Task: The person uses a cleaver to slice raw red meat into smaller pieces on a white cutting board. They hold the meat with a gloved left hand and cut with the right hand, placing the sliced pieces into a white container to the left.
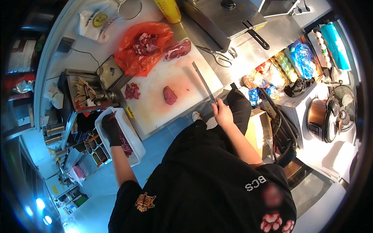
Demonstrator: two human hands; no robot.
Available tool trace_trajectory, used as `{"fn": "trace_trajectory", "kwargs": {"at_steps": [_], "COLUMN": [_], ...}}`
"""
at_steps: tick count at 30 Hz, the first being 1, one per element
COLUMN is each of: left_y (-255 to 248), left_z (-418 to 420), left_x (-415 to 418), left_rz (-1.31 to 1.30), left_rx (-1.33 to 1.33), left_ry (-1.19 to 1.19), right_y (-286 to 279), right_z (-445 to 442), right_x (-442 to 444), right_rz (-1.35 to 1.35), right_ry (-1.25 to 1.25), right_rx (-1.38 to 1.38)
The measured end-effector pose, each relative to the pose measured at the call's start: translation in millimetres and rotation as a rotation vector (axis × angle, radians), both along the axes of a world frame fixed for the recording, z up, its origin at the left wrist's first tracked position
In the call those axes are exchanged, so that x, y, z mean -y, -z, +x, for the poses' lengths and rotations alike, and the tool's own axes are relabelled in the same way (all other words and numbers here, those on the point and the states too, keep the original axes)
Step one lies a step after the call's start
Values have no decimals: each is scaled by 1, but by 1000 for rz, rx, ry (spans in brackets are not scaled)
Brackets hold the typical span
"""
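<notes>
My right hand (223, 113) grips the handle of a long kitchen knife (204, 81), whose blade points away from me over the right side of a white cutting board (148, 116). In a black glove, my left hand (111, 128) reaches into a white plastic tub (140, 145) containing cut red meat (126, 145). Its fingers are partly hidden, with a bit of red meat beside them. One chunk of raw meat (170, 95) lies mid-board, and a small pile of cut pieces (132, 91) is at the left. Farther back is a larger, fat-edged slab of meat (177, 50).
An open red plastic bag (125, 58) of meat pieces rests on the board's back left. Scissors (220, 58) lie beside a lidded steel appliance (224, 23). Wooden skewers (83, 91) stand in a holder at left. A cardboard box (258, 128) is by my right arm.
</notes>
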State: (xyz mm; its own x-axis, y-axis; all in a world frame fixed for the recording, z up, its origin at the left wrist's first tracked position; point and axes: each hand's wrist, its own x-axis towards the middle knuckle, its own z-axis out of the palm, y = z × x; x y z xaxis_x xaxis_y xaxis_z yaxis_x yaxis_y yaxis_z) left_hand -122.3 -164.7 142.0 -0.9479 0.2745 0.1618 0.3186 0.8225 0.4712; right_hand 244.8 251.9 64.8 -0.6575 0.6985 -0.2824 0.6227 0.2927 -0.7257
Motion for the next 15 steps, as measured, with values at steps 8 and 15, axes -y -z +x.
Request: {"fn": "trace_trajectory", "kwargs": {"at_steps": [8, 15], "left_y": [52, 82], "left_z": [3, 98], "left_x": [22, -253], "left_rz": [-409, -83], "left_rx": [-312, 573], "left_ry": [131, 141], "right_y": [-1, 3], "right_z": [-3, -4], "right_x": [5, 5], "right_rz": [50, 10], "right_ry": [-41, 28], "right_rx": [20, 31]}}
